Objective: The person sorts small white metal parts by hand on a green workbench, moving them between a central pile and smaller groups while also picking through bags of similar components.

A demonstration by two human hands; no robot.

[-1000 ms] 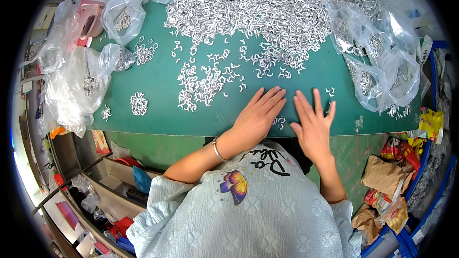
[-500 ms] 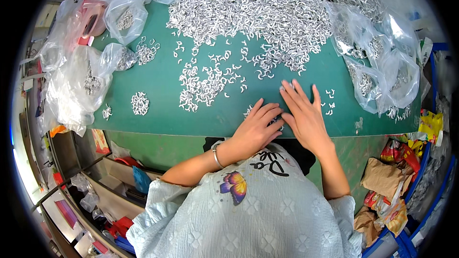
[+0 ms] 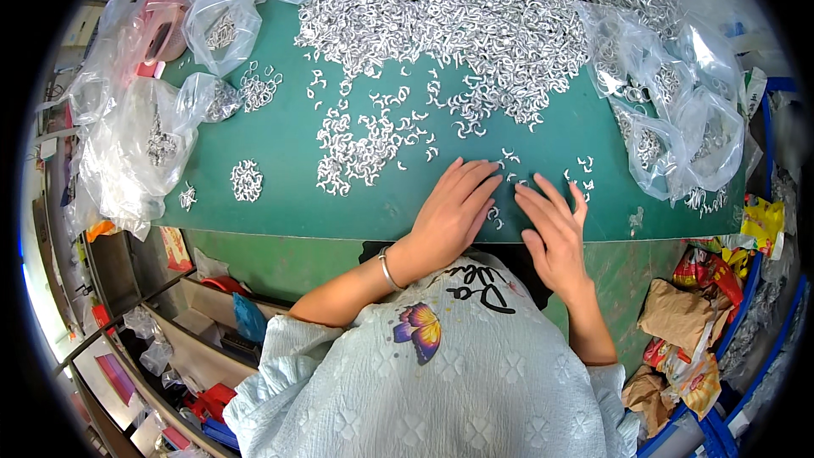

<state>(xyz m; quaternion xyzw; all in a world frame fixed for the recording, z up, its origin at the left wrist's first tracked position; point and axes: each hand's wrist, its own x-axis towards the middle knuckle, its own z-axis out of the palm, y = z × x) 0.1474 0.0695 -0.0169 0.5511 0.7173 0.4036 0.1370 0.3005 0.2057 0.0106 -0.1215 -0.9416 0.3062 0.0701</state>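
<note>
Here, 2 hands, left hand [image 3: 449, 212] and right hand [image 3: 555, 233], spread flat among metal hooks [image 3: 509, 157].

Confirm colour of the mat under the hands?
Green mat, plain, in the head view; both hands lie flat on it.

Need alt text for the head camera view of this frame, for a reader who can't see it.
A person's left hand and right hand lie flat, palms down, side by side near the front edge of a green table, among a few scattered small silver metal hooks. A large heap of hooks fills the far side, with clear plastic bags at both ends.
</note>
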